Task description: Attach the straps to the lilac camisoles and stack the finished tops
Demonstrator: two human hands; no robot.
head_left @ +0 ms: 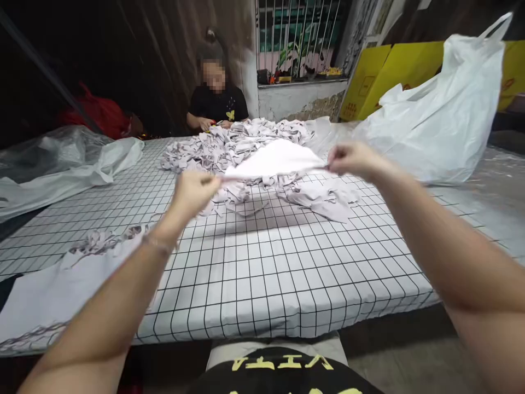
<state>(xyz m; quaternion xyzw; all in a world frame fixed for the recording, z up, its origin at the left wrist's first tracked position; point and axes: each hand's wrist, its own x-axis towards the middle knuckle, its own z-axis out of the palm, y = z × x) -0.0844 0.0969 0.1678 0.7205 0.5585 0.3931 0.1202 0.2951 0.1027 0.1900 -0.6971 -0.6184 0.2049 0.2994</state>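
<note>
Both my arms reach out over a table with a black-and-white grid cloth [262, 273]. My left hand [192, 191] and my right hand [353, 158] are closed, each pinching one end of a white piece of fabric [276, 158], which is stretched flat in the air between them. Below and behind it lies a heap of pale fabric pieces [246, 145] in the middle of the table.
A flat stack of pale fabric pieces [61, 284] lies at the near left. A big white plastic bag [443, 115] stands at the right, and more plastic sheeting [61, 164] lies at the left. A person in a black shirt [217, 104] sits at the far side, hands at the heap. Yellow boxes [394, 71] stand behind.
</note>
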